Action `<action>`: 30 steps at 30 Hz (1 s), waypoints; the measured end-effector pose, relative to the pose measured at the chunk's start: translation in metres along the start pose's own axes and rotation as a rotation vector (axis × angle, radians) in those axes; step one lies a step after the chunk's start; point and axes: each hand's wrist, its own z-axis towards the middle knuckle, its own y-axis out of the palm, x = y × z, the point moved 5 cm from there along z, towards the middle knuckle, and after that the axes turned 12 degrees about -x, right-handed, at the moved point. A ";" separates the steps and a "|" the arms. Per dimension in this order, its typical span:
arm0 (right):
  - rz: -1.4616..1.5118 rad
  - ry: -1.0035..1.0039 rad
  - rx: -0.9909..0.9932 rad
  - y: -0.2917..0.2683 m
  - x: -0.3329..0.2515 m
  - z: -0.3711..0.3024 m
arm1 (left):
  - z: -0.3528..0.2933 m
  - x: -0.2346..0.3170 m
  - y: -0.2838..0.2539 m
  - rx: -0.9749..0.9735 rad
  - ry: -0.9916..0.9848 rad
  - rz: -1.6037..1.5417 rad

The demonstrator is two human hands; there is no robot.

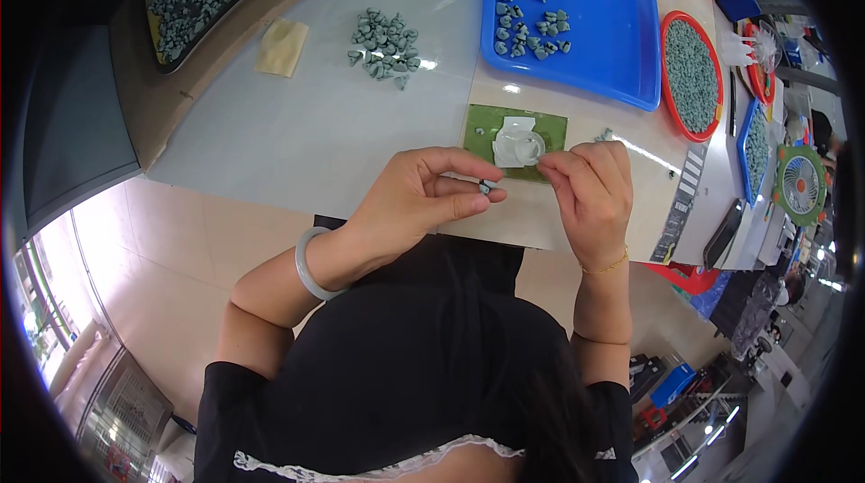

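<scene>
Holding piece [486,187], left fingers [462,205] slightly parted.

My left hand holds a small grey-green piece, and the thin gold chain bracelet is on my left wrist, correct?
Not quite: the head view shows the thin gold chain bracelet on the wrist of your right hand. Your left hand does hold a small grey-green piece.
</scene>
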 end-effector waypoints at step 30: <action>0.204 -0.263 0.221 0.007 -0.023 -0.017 | 0.005 -0.002 0.007 -0.042 0.084 -0.014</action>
